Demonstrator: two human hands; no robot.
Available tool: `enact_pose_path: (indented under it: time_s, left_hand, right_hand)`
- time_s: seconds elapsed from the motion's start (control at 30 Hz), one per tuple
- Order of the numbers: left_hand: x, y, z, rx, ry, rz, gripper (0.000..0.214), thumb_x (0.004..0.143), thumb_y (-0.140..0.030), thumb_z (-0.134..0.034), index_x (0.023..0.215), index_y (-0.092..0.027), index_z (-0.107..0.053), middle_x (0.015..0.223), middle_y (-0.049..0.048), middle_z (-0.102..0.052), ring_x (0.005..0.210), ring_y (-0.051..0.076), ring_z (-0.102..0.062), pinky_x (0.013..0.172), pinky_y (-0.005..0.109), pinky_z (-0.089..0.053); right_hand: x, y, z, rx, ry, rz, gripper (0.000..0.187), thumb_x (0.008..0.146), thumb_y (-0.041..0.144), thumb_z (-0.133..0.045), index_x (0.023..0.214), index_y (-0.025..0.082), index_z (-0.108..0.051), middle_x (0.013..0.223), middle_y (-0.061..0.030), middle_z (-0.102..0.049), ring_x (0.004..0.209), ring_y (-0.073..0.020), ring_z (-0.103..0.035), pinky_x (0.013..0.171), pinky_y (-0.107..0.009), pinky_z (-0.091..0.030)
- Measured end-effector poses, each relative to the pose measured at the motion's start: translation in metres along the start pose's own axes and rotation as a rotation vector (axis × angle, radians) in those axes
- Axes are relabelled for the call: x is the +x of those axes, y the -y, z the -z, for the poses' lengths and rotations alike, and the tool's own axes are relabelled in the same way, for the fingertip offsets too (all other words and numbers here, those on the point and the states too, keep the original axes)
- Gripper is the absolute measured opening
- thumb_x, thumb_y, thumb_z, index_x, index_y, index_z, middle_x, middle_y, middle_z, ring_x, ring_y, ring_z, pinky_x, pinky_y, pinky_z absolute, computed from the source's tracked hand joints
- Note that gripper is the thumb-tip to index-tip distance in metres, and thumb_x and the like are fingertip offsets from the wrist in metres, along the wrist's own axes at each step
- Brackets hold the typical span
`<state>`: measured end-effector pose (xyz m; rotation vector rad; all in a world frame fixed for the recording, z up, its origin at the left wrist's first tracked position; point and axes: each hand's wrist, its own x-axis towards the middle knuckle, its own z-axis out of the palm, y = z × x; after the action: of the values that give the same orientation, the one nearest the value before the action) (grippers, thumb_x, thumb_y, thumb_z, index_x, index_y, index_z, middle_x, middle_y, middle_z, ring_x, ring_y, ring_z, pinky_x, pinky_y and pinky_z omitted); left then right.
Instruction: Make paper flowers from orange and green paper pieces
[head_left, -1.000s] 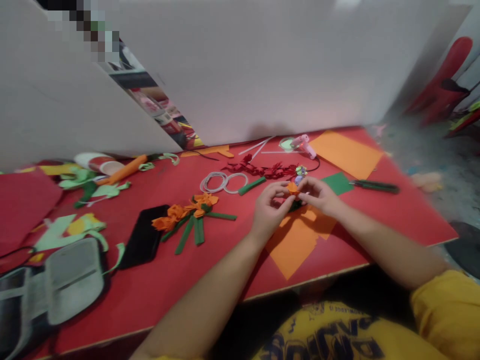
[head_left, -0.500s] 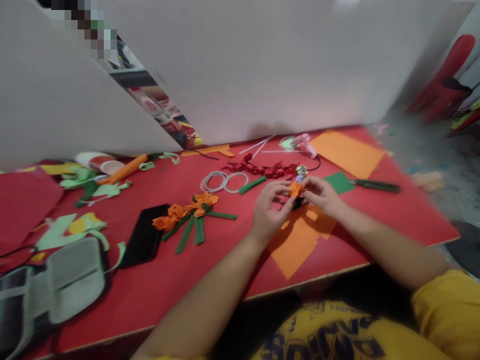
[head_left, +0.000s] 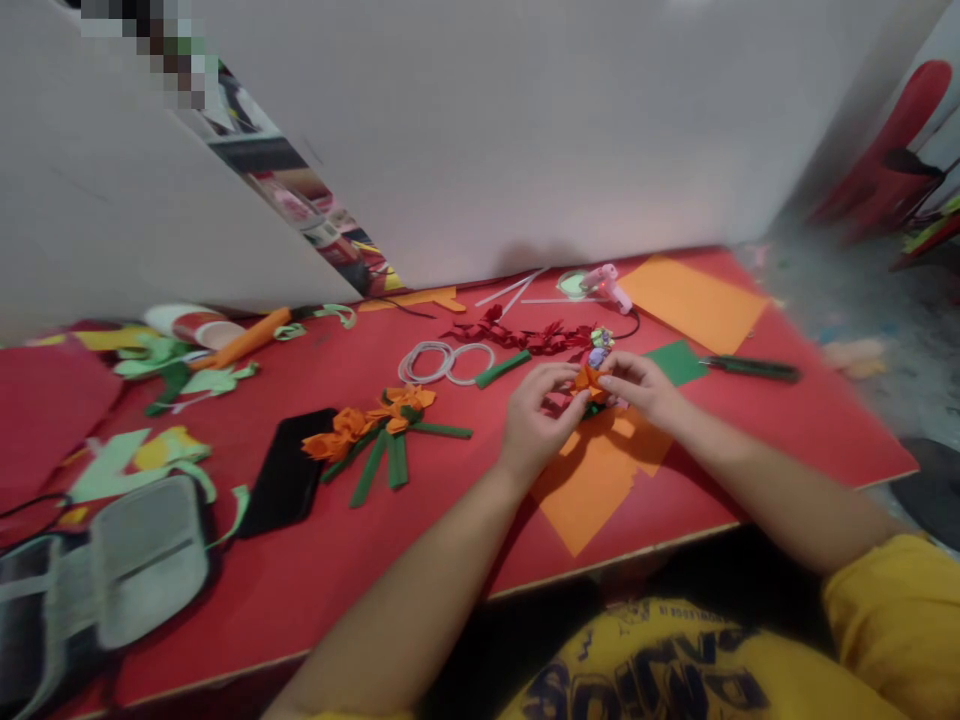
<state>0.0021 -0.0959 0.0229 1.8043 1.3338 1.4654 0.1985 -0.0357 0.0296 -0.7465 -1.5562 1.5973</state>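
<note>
Between my two hands is a small orange paper flower (head_left: 589,382) with a bit of green beneath it. My left hand (head_left: 541,415) grips it from the left, thumb and fingers curled about its edge. From the other side my right hand (head_left: 639,385) pinches a petal. Below them lies a cut sheet of orange paper (head_left: 589,495). Several orange paper flowers (head_left: 375,415) with green paper strips lie to the left. Behind my hands stretches a row of red paper pieces (head_left: 517,335), with small purple and yellow-green paper pieces (head_left: 598,350) at its right end.
A pink glue gun (head_left: 609,287) rests at the back, near an orange sheet (head_left: 694,300). A cutter knife (head_left: 751,369) lies on the right beside green paper (head_left: 676,362). Farther left are a black phone (head_left: 289,475), an open grey case (head_left: 150,560) and a paper cup (head_left: 196,326).
The orange flower has turned and tilted slightly between my fingers, and more green shows under it. My right fingers have shifted a little on the petals. The view has moved slightly.
</note>
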Motion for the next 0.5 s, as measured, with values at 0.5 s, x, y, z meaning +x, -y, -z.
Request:
enact_pose_path:
  time_s: [0.5]
  left_hand:
    - [0.0015,0.0014,0.0020,0.094,-0.069,-0.050,0.009,0.096,-0.031,-0.075,0.097,-0.023,-0.078,0.092,0.0041,-0.069,0.078,0.015,-0.064,0.058,0.023,-0.047]
  right_hand:
    - [0.0027,-0.0071,0.0028,-0.113,-0.061,0.070,0.045,0.083,0.063,-0.085,0.085,0.022,-0.066,0.074,0.0020,-0.064,0.063,-0.0136,-0.057,0.060,-0.026,-0.049]
